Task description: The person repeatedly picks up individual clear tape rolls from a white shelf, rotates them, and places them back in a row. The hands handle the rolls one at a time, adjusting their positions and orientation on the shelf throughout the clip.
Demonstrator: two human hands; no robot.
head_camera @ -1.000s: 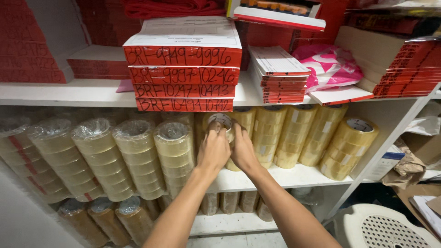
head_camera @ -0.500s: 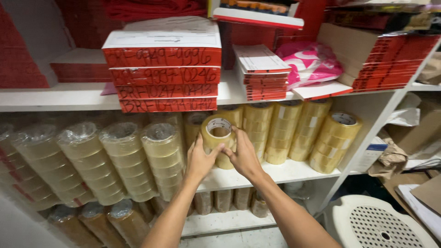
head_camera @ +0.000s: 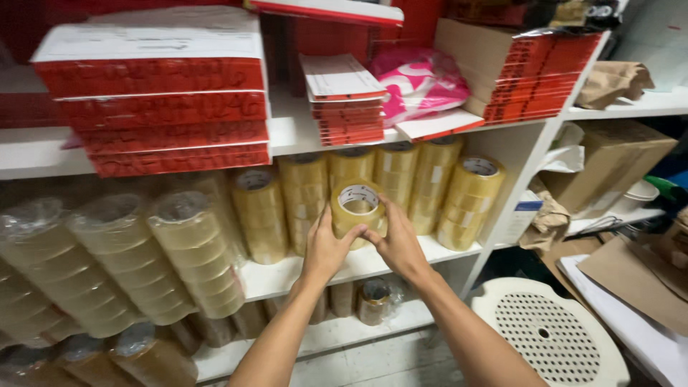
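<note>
Yellowish stack of tape rolls (head_camera: 356, 213) gripped between left hand (head_camera: 326, 247) and right hand (head_camera: 398, 244) at the white shelf (head_camera: 287, 276).

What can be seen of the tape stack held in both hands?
The tape stack is a short column of brownish-yellow packing tape rolls, glossy as if wrapped in clear film. The top roll shows a pale cardboard core, open and tilted toward the camera. The left hand and right hand grip its lower part from either side. It sits in front of taller, similar stacks, above the white shelf; its base is hidden by the hands.
</note>
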